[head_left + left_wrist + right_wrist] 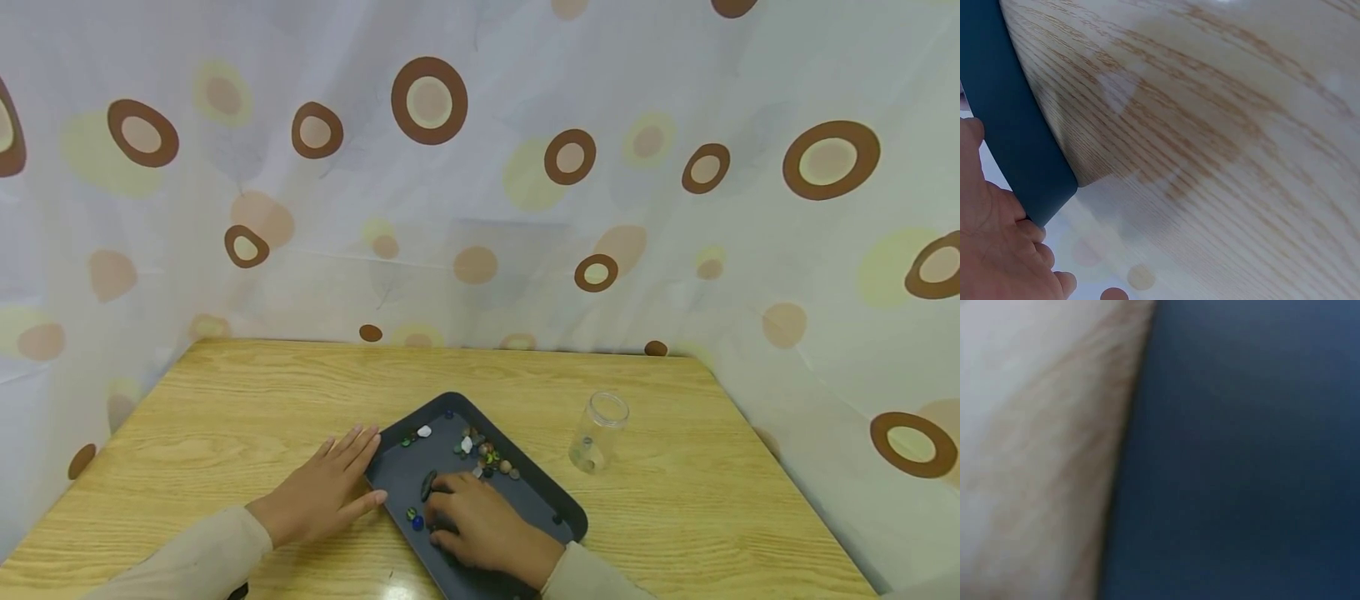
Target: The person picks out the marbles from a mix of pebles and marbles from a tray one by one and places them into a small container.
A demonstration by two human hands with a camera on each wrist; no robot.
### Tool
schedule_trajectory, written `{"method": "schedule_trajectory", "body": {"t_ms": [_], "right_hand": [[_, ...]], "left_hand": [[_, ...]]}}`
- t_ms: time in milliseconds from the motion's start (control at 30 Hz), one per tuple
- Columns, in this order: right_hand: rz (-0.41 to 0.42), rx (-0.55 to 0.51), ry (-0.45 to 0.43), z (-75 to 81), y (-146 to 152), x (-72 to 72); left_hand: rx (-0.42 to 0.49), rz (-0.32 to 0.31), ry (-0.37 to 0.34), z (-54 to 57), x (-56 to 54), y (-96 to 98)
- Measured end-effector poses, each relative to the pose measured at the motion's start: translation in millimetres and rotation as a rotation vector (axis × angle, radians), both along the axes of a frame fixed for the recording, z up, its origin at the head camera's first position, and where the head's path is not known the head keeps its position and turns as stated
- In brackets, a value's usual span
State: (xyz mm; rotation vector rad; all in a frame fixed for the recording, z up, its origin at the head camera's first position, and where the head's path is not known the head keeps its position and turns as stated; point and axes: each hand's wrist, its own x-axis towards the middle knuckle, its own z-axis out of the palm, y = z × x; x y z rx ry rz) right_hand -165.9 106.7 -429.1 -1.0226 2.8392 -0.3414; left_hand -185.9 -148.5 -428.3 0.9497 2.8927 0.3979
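A dark rectangular tray (517, 487) lies at an angle on the table, with pebbles and glass marbles scattered in it. My left hand (322, 492) rests against the tray's left corner, fingers straight and spread, thumb at the rim. In the left wrist view, the left fingers (1007, 244) touch the tray's outer wall (1016, 119). Inside the tray is my right hand (483, 525), its fingers bent down, fingertips beside a dark oval stone (428, 485). What lies under its palm is hidden; I cannot tell whether it holds anything. The right wrist view is a blurred close-up.
A clear jar (598, 433) with a few small pieces near its bottom stands right of the tray. Pebbles (483, 450) cluster along the tray's upper right side; a blue marble (417, 522) lies left of the right hand. A patterned sheet (480, 167) hangs behind the wooden table (285, 400).
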Motion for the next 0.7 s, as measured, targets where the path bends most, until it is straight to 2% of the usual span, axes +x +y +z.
{"method": "schedule_trajectory", "body": {"t_ms": [200,400,700], "right_hand": [[0.008,-0.067,0.004,13.8,7,-2.2],[-0.021,-0.144,0.061,33.4,26,-7.7],[-0.180,-0.286,0.238,64.9,76,-21.7]], "left_hand": [[0.000,0.001,0.006,0.2,-0.1,-0.6],[0.009,-0.004,-0.004,2.5,0.1,-0.1],[0.003,0.002,-0.010,1.2,0.2,0.1]]}}
